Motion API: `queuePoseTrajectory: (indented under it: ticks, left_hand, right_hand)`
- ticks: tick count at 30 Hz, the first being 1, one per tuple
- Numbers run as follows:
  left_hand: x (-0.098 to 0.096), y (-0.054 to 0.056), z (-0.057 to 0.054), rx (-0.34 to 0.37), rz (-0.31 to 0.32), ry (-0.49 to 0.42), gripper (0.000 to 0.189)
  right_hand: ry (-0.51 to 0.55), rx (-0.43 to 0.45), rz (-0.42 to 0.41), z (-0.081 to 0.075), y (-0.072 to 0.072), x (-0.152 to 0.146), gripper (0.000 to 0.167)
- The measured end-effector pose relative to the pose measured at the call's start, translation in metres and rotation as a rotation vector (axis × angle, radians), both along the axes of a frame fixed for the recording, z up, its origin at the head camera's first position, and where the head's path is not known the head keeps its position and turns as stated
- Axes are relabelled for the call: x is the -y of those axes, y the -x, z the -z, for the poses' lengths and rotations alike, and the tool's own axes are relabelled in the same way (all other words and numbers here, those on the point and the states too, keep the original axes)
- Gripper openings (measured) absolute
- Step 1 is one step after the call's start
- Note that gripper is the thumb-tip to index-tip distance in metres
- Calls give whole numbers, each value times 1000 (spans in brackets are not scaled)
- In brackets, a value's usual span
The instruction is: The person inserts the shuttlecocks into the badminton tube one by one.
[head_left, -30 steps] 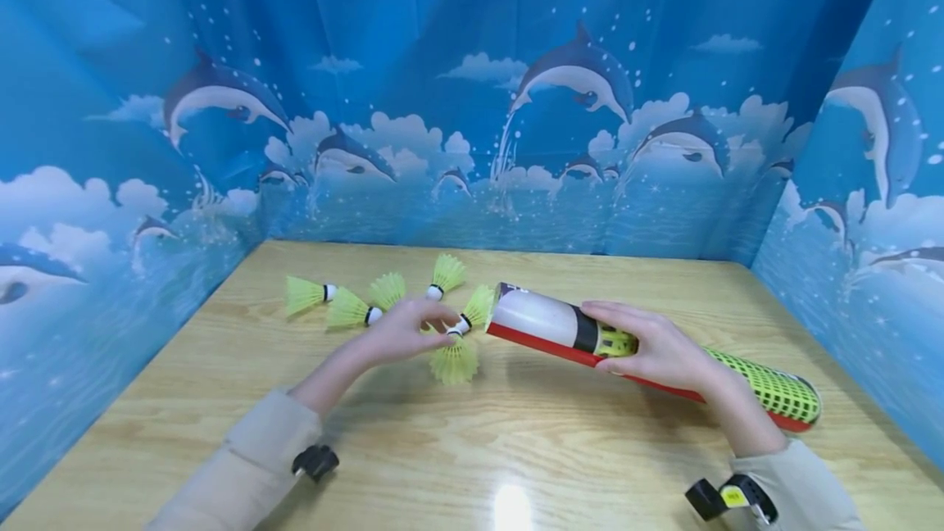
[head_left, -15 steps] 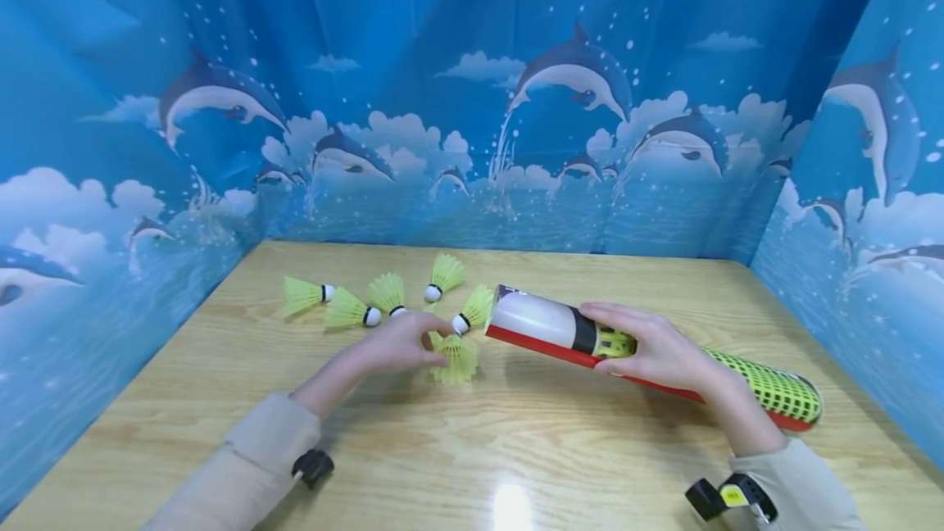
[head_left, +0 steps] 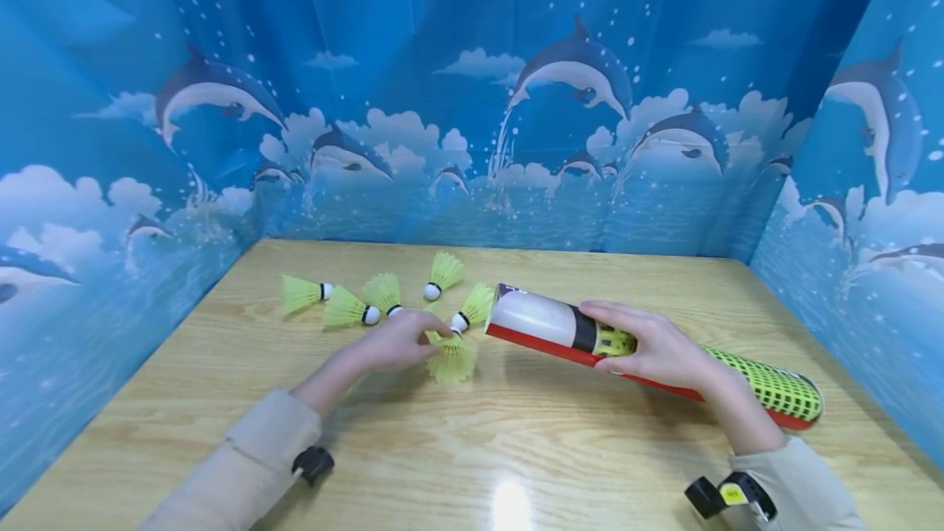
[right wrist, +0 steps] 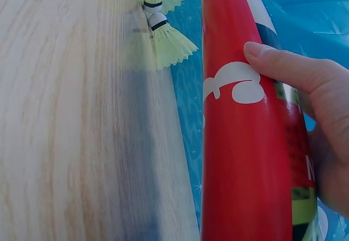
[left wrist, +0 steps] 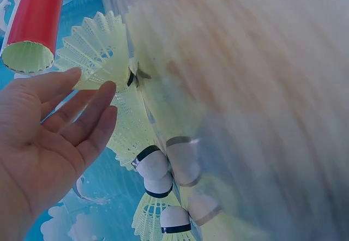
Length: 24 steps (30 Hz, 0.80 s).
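At the middle of the table, my left hand [head_left: 401, 340] reaches over the nearest yellow shuttlecock [head_left: 451, 359], which lies with its skirt toward me. In the left wrist view, the thumb and loosely bent fingers overlap a shuttlecock skirt [left wrist: 98, 42], with a gap between their tips. Whether they touch it is hard to tell. My right hand [head_left: 652, 347] grips a shuttlecock tube [head_left: 546, 319] from above, its open end toward the shuttlecocks. Red tube wall [right wrist: 245, 154] fills much of the right wrist view, the thumb lying along it. What the tube holds is hidden.
Several more yellow shuttlecocks with white corks lie about: one by the tube mouth [head_left: 472, 307], one farther back [head_left: 445, 273], others left, including the leftmost shuttlecock [head_left: 301, 293]. The wooden table [head_left: 413, 449] ends at a blue dolphin-print curtain [head_left: 442, 146].
My left hand first draws back slightly left from the corks, then its fingers come closer together over the nearest shuttlecock's skirt. The right hand and tube stay in place.
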<state>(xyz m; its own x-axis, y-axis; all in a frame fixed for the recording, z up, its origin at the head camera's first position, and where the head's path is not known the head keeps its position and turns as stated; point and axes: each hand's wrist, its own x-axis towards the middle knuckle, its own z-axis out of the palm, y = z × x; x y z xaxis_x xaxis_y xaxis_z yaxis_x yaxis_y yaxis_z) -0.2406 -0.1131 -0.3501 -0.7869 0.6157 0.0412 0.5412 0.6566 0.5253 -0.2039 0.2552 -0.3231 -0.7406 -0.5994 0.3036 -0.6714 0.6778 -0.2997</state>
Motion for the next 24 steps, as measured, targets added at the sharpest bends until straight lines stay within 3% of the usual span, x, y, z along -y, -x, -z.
queuePoseTrajectory:
  ticks: [7,17,24]
  left_hand:
    - [1,-1,-4,-5,-38,-19,25]
    - [4,0,-5,-38,6,-25,19]
    - [10,1,-9,7,-43,-78,19]
  right_hand:
    - [0,6,5,1,1,-1,74]
    - [2,2,2,3,0,-1,73]
    - [5,6,-1,3,0,-2,73]
